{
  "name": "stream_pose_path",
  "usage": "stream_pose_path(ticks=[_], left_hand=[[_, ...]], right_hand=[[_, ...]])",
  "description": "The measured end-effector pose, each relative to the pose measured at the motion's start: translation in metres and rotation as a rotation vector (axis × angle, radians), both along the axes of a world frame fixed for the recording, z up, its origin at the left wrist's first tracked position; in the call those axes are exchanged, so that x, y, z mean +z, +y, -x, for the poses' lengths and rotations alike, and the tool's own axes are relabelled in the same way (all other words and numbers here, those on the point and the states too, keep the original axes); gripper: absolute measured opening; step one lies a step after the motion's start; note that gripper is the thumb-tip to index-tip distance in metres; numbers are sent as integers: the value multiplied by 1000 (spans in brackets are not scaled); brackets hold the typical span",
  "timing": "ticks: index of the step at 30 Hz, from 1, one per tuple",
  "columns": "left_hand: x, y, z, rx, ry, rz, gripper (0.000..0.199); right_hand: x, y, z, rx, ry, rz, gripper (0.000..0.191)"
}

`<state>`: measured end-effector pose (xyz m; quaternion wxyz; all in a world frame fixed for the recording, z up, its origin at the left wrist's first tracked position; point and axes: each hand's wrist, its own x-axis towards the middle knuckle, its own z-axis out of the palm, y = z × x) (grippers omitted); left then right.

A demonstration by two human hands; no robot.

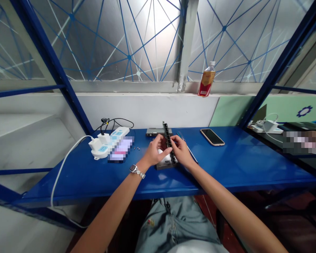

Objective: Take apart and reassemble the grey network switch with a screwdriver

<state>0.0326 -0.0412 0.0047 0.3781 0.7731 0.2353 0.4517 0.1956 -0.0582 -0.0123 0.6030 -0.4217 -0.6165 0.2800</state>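
Observation:
A narrow dark strip with a row of square openings, which looks like the port panel of an electronic device, stands tilted on edge between my hands. My left hand is closed on its left side, the thumb pressed towards it. My right hand pinches its right side with thumb and fingers. Below them lies a grey open casing, partly covered by my hands, with something white in it. A flat grey metal box rests just behind. Beside my right hand lies a thin pen-like tool.
Several tiny metal pieces lie left of my hands. Farther left are a blurred lit screen and a white power strip with cables. A phone lies to the right. A bottle stands on the window ledge.

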Motion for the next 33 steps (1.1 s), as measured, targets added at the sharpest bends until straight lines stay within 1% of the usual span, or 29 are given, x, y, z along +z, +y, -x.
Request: stream_pose_path(ticks=[5, 7, 10, 13, 16, 18, 21, 23, 24, 25, 27, 29, 31, 33], left_hand=[[-2, 2, 0, -21, -33, 2, 34], [-3, 3, 0, -7, -34, 10, 34], [-5, 4, -3, 69, -20, 29, 35], [-8, 9, -3, 120, -42, 53, 35], [-12, 16, 0, 191, -86, 64, 29], [-14, 20, 2, 250, -99, 68, 26], [-16, 23, 2, 299, -127, 76, 26], [-17, 24, 1, 304, -160, 79, 27], [-17, 23, 0, 301, -173, 83, 27], [-17, 23, 0, 296, -181, 90, 28], [-16, 21, 0, 292, -184, 106, 29], [-14, 20, 1, 311, -149, 102, 31], [-12, 19, 4, 371, -70, 52, 33], [-10, 20, 6, 439, 25, -39, 36]], right_hand=[[0, -1, 1, -3, 29, 32, 31], [1, -2, 2, -13, 40, 43, 31], [2, -2, 3, -26, 36, 38, 31], [1, -2, 2, -7, 17, 60, 31], [-1, -1, -3, 9, 10, 98, 35], [-3, 0, -8, -37, -18, 59, 32], [-4, 1, -14, -206, -40, -26, 26], [-4, 1, -17, -283, 5, -23, 28], [-4, 2, -17, -268, 22, 9, 30], [-3, 2, -18, -215, 32, 56, 30], [-2, 1, -17, -59, 35, 142, 34], [-1, -2, -15, 42, 62, 152, 37], [0, -7, -12, 43, 98, 92, 37], [1, -11, -10, 24, 94, 42, 35]])
